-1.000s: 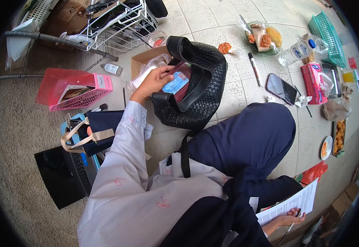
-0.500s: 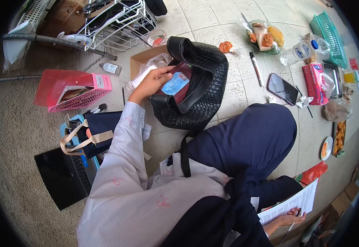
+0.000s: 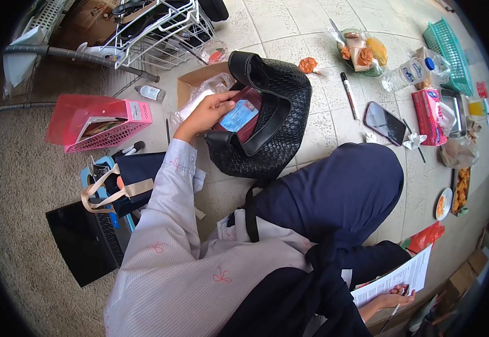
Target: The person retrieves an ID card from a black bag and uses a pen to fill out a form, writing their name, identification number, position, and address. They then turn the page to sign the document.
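Note:
My left hand reaches into the mouth of a black woven handbag. Its thumb and fingers pinch the edge of a maroon wallet, which sits partly inside the bag. On the wallet's face lies a light blue card, close to the thumb. The wallet's lower part is hidden by the bag's rim and handle. At the lower right, my right hand is curled around a thin pen, over printed paper sheets by my leg.
A pink file holder, a navy tote and an open laptop are on the left. A white wire rack stands beyond. To the right lie a phone, a marker, a tissue pack, a water bottle and food.

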A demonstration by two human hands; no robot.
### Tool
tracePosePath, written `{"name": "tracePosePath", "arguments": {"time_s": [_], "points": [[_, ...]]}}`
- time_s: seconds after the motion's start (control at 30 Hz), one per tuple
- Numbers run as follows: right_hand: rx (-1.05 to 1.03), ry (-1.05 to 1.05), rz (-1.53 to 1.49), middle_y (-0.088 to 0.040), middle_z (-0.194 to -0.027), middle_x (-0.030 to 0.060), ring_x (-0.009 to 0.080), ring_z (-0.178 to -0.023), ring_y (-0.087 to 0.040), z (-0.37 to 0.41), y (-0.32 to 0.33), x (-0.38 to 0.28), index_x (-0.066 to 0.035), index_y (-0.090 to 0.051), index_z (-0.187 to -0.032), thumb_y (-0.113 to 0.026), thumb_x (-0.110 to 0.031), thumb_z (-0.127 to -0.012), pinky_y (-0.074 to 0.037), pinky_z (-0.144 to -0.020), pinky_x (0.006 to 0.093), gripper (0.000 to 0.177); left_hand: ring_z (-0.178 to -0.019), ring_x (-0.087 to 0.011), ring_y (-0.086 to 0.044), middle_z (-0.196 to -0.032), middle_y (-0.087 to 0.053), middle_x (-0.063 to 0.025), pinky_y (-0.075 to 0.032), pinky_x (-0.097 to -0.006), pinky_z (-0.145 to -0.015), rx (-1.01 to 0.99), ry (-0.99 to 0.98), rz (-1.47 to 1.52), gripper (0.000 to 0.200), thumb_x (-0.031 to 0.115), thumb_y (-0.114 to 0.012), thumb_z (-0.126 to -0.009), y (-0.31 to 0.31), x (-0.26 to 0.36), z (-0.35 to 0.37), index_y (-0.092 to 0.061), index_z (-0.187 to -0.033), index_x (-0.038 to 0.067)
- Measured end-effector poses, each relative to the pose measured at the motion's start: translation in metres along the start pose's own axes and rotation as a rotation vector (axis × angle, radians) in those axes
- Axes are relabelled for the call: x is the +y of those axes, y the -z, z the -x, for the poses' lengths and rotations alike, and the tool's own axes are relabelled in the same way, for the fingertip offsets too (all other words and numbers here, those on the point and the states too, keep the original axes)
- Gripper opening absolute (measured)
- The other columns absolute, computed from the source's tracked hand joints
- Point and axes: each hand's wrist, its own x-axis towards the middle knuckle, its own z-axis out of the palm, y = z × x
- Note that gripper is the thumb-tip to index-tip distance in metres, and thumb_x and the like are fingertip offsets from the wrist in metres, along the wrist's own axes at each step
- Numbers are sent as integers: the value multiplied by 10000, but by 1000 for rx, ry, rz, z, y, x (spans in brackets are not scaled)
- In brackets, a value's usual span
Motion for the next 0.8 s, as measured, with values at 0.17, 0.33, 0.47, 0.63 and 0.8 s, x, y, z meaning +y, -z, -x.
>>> {"name": "tracePosePath", "arguments": {"time_s": [0.17, 0.33, 0.47, 0.63, 0.8], "points": [[-3, 21, 10, -513, -706, 39, 62, -508, -401, -1, 1, 2, -41, -420, -1086, -249, -428, -886, -261, -400, 142, 468, -794, -50, -525, -956, -567, -24, -428, -185, -708, -9, 7, 10, 327, 115, -445, -863, 0, 0, 0, -452, -1167, -4], [0, 34, 33, -514, -712, 41, 63, -507, -401, -1, 2, 1, -37, -420, -1083, -250, -436, -883, -261, -397, 142, 478, -793, -50, -528, -959, -567, -23, -431, -184, -707, -23, 14, 14, 331, 124, -442, -867, 1, 0, 1, -446, -1172, -3], [0, 23, -30, -517, -719, 47, 57, -507, -412, -3, 4, 5, -52, -429, -1068, -232, -478, -878, -265, -398, 129, 506, -808, -57, -536, -962, -568, -36, -440, -189, -710, 0, 31, 21, 335, 99, -480, -846, -3, 10, 4, -448, -1162, -9], [3, -22, -227, -500, -683, 63, 78, -487, -430, 8, 3, 3, -49, -436, -1023, -244, -522, -862, -276, -389, 145, 536, -611, -90, -533, -657, -573, -65, -413, -211, -533, 221, -26, -861, 323, 100, -685, -645, -22, 56, 12, -584, -940, 15], [-175, 73, -268, -508, -658, 57, 92, -543, -461, 18, 9, 5, -32, -465, -819, -262, -533, -857, -333, -476, 177, 542, -752, -105, -536, -831, -554, -54, -434, -226, -693, 30, -103, -1152, 369, 82, -605, -755, -71, 138, 21, -511, -1110, 45]]}}
